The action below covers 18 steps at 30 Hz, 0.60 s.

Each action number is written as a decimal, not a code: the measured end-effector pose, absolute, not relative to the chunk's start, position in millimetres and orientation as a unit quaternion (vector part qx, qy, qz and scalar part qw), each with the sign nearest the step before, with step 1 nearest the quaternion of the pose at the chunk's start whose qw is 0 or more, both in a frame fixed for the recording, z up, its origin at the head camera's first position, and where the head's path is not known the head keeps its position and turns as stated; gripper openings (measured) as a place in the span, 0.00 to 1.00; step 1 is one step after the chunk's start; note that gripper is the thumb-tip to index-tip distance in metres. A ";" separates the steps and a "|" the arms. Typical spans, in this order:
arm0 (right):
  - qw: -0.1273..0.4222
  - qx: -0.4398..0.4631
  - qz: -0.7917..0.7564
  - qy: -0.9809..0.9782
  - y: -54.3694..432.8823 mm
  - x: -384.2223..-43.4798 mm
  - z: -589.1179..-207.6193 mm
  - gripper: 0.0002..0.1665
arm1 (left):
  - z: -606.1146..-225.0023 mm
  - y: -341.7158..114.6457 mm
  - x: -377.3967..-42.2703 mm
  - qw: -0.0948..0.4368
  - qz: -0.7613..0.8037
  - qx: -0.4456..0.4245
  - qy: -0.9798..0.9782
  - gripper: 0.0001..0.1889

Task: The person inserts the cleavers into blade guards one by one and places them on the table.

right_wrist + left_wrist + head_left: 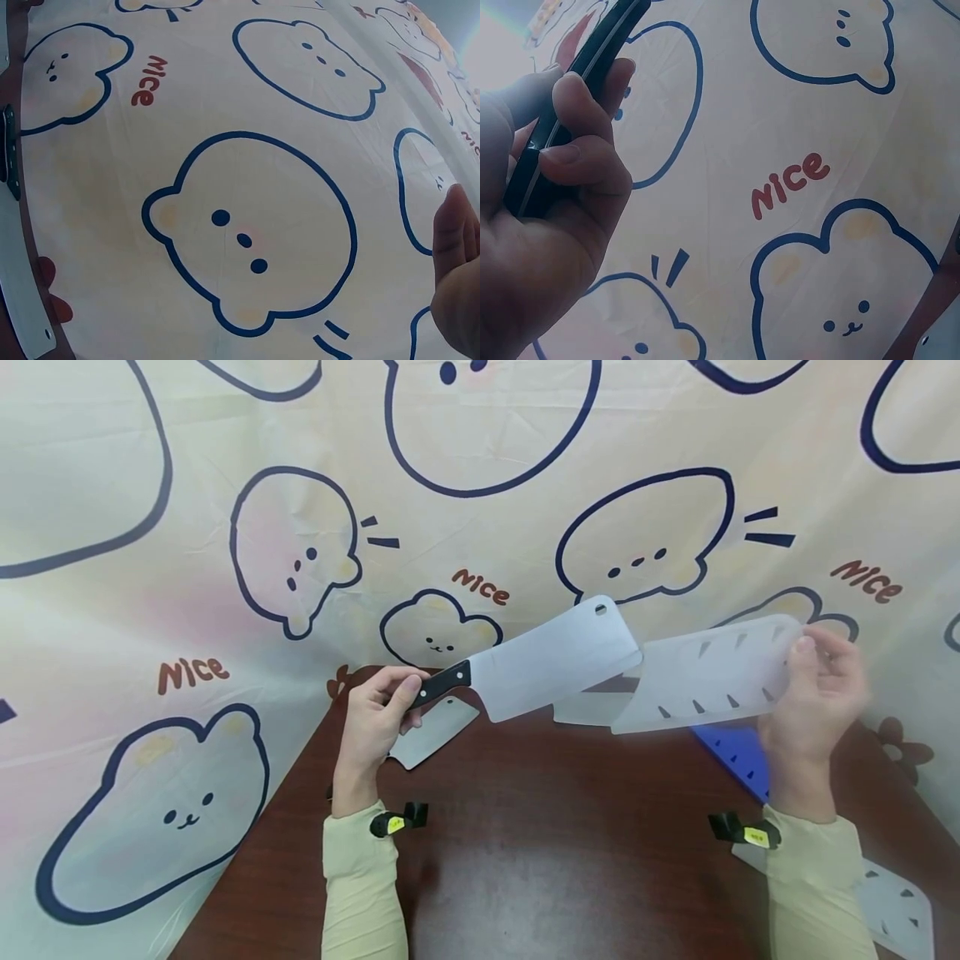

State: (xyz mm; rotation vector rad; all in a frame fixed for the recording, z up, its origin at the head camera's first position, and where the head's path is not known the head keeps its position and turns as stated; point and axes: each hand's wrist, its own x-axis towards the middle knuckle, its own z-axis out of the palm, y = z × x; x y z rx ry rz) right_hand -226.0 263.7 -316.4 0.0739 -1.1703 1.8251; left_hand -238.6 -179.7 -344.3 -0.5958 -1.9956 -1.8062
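In the head view my left hand grips the black handle of a cleaver, its broad blade tilted up to the right above the table. My left hand is curled round that dark handle in the left wrist view. Out to the right, my right hand pinches the rounded end of a translucent white blade guard with triangular slots. The blade's far corner meets the guard's left end; I cannot tell whether they touch. In the right wrist view only part of my right hand shows.
Behind my left hand another cleaver blade lies on the brown table. A further blade lies at the back. On the right are a blue blade guard and a white slotted guard. A cartoon-printed curtain surrounds the table.
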 end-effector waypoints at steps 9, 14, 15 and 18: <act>0.467 0.019 0.743 -0.479 265.5 -231.0 -317.8 0.15 | -344.7 -179.2 -239.9 0.173 -0.648 -0.234 -0.704 0.10; 0.462 0.010 0.755 -0.466 269.3 -234.2 -318.9 0.15 | -343.4 -177.6 -238.6 0.163 -0.635 -0.260 -0.709 0.10; 0.461 0.009 0.759 -0.460 270.1 -234.1 -318.7 0.15 | -342.5 -177.2 -237.7 0.160 -0.630 -0.263 -0.713 0.10; 0.456 0.004 0.771 -0.445 271.8 -232.6 -317.3 0.15 | -338.3 -175.9 -233.1 0.146 -0.620 -0.267 -0.723 0.11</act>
